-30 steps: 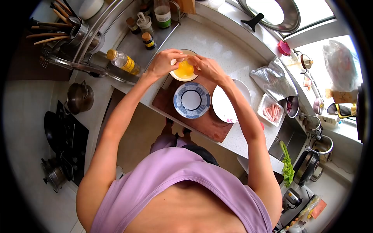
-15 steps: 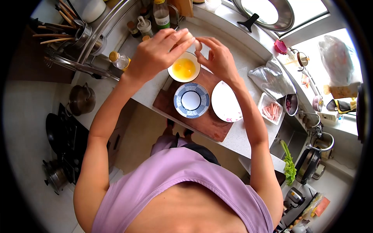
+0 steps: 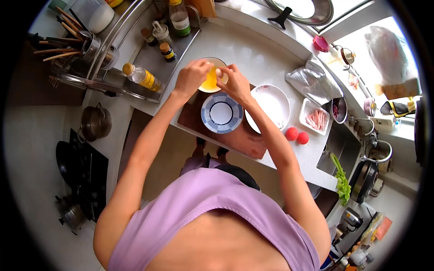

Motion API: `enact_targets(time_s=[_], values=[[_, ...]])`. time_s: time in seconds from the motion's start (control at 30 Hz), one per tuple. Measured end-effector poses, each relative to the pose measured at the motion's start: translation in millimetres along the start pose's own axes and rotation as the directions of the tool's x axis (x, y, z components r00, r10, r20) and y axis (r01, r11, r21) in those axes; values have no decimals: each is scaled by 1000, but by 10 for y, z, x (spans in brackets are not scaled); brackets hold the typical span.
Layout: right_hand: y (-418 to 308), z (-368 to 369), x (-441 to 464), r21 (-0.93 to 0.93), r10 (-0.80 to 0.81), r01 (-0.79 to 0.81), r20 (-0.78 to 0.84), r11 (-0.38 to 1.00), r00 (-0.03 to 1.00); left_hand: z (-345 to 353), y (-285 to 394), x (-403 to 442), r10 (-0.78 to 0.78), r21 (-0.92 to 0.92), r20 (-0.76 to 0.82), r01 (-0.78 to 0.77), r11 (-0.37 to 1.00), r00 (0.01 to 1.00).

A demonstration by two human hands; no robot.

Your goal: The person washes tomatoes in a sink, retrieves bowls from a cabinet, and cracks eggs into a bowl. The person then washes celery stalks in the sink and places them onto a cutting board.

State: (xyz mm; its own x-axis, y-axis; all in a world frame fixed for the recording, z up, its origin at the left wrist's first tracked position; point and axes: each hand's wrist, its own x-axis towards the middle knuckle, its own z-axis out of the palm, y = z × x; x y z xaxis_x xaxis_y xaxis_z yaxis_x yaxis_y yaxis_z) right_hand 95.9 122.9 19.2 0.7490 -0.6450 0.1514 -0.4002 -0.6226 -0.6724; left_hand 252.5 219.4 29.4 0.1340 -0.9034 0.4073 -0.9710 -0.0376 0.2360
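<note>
Over the bowl of yellow egg (image 3: 210, 82), my two hands are close together. My left hand (image 3: 192, 77) is closed, its fingertips near the bowl's upper left side; a small pale piece shows at them, too little to name surely. My right hand (image 3: 236, 85) pinches a piece of eggshell (image 3: 219, 72) above the bowl's right part. Just below stands a blue-patterned bowl (image 3: 222, 113) on the brown cutting board (image 3: 251, 142). A white plate (image 3: 273, 106) with a floral rim lies to the right, partly behind my right forearm.
A yellow-capped bottle (image 3: 143, 77) stands left of my left hand, near seasoning jars (image 3: 167, 52). On the right are two red round items (image 3: 297, 135), a tray of pink sticks (image 3: 315, 119), a foil bag (image 3: 315, 81), the sink (image 3: 339, 147) and celery (image 3: 341, 180).
Both hands were raised above the bowl half a second ago and are now lower, nearer to it. The view has shifted slightly, and the two red items now show beside my right arm.
</note>
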Motion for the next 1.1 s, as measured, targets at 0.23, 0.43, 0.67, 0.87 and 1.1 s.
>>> enact_targets(time_s=[0.23,0.43,0.67,0.87,1.1], values=[[63,119,-150,12,29,-29,1,1000,1000,135,-101,-14,-89,-153,213,123,981,973],[175,75,68,466,200,-225,104,856,974,-49,-182,70,-323,-867,300,398,299,898],[-221,43,122,933,128,-330,313,145,941,-195,-193,64,-349,-902,257,353,248,901],[-335,108,113,948,50,-318,317,8,947,-293,-313,41,-217,-562,33,198,803,976],[-486,-383,-167,970,133,-50,84,-238,988,-80,-425,239,-314,-948,262,303,92,913]])
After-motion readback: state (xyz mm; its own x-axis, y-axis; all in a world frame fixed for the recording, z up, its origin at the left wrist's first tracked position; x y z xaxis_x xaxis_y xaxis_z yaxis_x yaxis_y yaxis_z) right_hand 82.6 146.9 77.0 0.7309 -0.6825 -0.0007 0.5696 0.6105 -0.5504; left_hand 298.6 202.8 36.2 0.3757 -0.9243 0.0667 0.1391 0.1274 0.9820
